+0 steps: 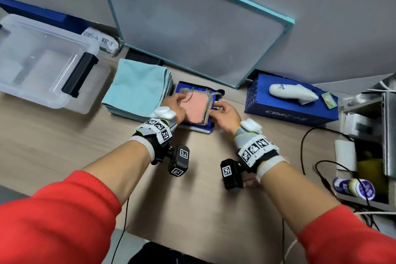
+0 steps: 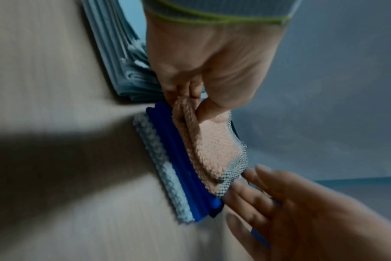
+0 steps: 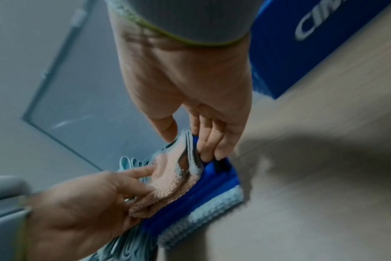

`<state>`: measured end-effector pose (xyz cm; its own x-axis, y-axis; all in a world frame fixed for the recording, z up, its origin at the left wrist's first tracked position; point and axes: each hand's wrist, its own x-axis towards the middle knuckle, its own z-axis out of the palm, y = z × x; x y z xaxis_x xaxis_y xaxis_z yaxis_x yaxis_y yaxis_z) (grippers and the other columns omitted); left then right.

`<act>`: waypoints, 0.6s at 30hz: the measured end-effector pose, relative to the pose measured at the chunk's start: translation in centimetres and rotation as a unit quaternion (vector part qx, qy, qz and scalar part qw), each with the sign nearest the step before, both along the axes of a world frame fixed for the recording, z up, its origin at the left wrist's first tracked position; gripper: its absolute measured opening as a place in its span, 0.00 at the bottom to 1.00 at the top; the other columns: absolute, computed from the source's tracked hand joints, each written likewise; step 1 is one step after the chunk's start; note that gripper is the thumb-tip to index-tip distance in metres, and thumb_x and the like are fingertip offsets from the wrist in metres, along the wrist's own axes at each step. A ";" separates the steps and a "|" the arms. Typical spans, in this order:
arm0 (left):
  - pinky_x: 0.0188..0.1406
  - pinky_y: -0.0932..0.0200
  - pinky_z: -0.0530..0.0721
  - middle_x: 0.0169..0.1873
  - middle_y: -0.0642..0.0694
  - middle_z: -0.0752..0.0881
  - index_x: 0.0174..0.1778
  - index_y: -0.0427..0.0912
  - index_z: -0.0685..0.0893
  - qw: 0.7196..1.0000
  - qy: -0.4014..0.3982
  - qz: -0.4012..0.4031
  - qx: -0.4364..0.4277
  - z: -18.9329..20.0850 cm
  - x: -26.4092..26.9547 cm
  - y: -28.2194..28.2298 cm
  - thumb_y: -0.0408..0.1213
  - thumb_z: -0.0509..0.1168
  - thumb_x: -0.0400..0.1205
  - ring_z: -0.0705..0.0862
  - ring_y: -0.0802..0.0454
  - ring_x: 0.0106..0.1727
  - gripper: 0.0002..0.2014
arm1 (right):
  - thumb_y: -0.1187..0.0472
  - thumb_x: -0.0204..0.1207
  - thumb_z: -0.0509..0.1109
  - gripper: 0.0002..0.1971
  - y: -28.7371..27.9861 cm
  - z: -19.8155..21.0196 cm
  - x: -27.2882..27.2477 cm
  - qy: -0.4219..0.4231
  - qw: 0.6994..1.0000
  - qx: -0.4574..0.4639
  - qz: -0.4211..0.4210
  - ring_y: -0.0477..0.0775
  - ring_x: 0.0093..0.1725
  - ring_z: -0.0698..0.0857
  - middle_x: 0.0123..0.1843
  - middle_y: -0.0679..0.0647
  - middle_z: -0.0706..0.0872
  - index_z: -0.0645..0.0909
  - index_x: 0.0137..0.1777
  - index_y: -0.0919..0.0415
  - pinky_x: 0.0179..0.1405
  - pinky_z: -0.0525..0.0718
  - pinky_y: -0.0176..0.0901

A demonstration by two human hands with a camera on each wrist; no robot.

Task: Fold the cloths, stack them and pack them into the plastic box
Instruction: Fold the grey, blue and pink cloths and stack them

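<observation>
Left hand [image 1: 175,107] pinches pink cloth [image 1: 198,106] left edge, right hand [image 1: 227,113] pinches right edge; it lies on blue cloth [image 2: 179,159], desk back-middle, just beside teal stack [image 1: 137,88]

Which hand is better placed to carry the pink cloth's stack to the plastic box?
Left, likely: the left hand pinches the pink cloth on the side nearer the plastic box, at far left; the right hand is farther away.

plastic box [image 1: 25,90] left of stack [image 1: 137,88], pile [image 1: 198,106] right
</observation>
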<state>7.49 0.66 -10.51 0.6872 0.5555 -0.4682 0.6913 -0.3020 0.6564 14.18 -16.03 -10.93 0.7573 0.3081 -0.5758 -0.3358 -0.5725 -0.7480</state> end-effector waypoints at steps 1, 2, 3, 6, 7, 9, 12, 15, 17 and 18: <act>0.63 0.63 0.78 0.63 0.47 0.85 0.70 0.50 0.80 1.000 0.010 -0.006 0.007 -0.2 0.0 -0.2 0.22 0.70 0.68 0.83 0.46 0.64 0.34 | 0.58 0.73 0.75 0.12 -1.8 -0.1 -0.3 -0.009 1.000 -0.009 0.000 0.55 0.39 0.86 0.41 0.52 0.88 0.83 0.57 0.52 0.42 0.86 0.52; 0.64 0.64 0.77 0.64 0.47 0.84 0.71 0.49 0.80 1.000 0.010 -0.011 0.013 -0.4 -0.1 -0.6 0.24 0.72 0.67 0.83 0.46 0.64 0.34 | 0.58 0.74 0.75 0.09 -3.9 0.3 -1.0 -0.014 1.000 -0.023 0.001 0.55 0.37 0.85 0.40 0.52 0.87 0.84 0.53 0.51 0.39 0.85 0.50; 0.67 0.62 0.77 0.65 0.47 0.84 0.72 0.49 0.79 1.000 0.008 -0.008 0.021 -0.8 -0.3 -0.8 0.28 0.73 0.66 0.83 0.46 0.64 0.35 | 0.58 0.73 0.75 0.06 -6.0 0.5 -1.6 -0.012 0.999 -0.037 0.009 0.54 0.38 0.84 0.40 0.51 0.87 0.84 0.49 0.50 0.41 0.85 0.51; 0.73 0.52 0.74 0.72 0.43 0.74 0.72 0.51 0.75 0.998 0.022 -0.015 0.059 -0.6 -1.6 -1.9 0.41 0.76 0.65 0.76 0.42 0.71 0.37 | 0.50 0.65 0.79 0.11 -11.8 0.4 -3.6 -0.003 0.981 -0.171 0.095 0.51 0.45 0.85 0.44 0.47 0.88 0.84 0.45 0.48 0.56 0.84 0.47; 0.75 0.51 0.70 0.75 0.41 0.69 0.73 0.51 0.73 0.997 0.030 -0.017 0.073 -0.6 -2.1 -2.3 0.43 0.75 0.68 0.71 0.40 0.73 0.36 | 0.44 0.60 0.79 0.16 -13.0 0.1 -4.2 -0.014 0.962 -0.239 0.130 0.51 0.49 0.85 0.47 0.45 0.87 0.84 0.47 0.45 0.58 0.82 0.45; 0.77 0.51 0.63 0.77 0.39 0.62 0.74 0.48 0.72 0.996 0.025 -0.007 0.084 0.2 -3.3 -3.6 0.42 0.74 0.71 0.64 0.38 0.77 0.34 | 0.33 0.49 0.73 0.29 -14.7 -0.4 -5.7 -0.031 0.912 -0.363 0.185 0.54 0.57 0.82 0.52 0.46 0.84 0.82 0.54 0.39 0.62 0.79 0.47; 0.74 0.51 0.66 0.74 0.39 0.63 0.71 0.46 0.74 0.996 0.000 0.023 0.082 0.8 -5.7 -5.4 0.41 0.74 0.71 0.64 0.39 0.75 0.31 | 0.41 0.56 0.76 0.29 -15.2 -0.1 -7.8 -0.008 0.881 -0.418 0.221 0.59 0.63 0.79 0.59 0.52 0.80 0.79 0.60 0.39 0.62 0.78 0.44; 0.70 0.53 0.68 0.70 0.40 0.68 0.70 0.46 0.75 0.998 0.003 0.028 0.064 0.9 -8.4 -6.3 0.39 0.72 0.72 0.67 0.41 0.71 0.28 | 0.54 0.64 0.73 0.12 -14.4 -0.2 -9.1 0.011 0.898 -0.399 0.187 0.52 0.55 0.87 0.48 0.43 0.88 0.86 0.49 0.47 0.59 0.82 0.38; 0.66 0.53 0.75 0.63 0.42 0.77 0.66 0.47 0.78 1.000 0.000 0.025 0.015 0.7 -9.7 -6.4 0.40 0.71 0.72 0.77 0.42 0.65 0.24 | 0.49 0.61 0.71 0.07 -13.7 -1.1 -9.4 -0.001 0.918 -0.361 0.164 0.47 0.46 0.90 0.37 0.40 0.91 0.88 0.37 0.47 0.56 0.86 0.39; 0.61 0.53 0.81 0.56 0.44 0.84 0.63 0.48 0.80 0.999 -0.006 0.031 -0.035 0.6 -10.8 -6.0 0.40 0.69 0.73 0.83 0.43 0.58 0.21 | 0.48 0.60 0.71 0.07 -12.7 -1.3 -9.9 -0.011 0.930 -0.332 0.158 0.47 0.43 0.91 0.34 0.40 0.90 0.88 0.33 0.46 0.53 0.87 0.40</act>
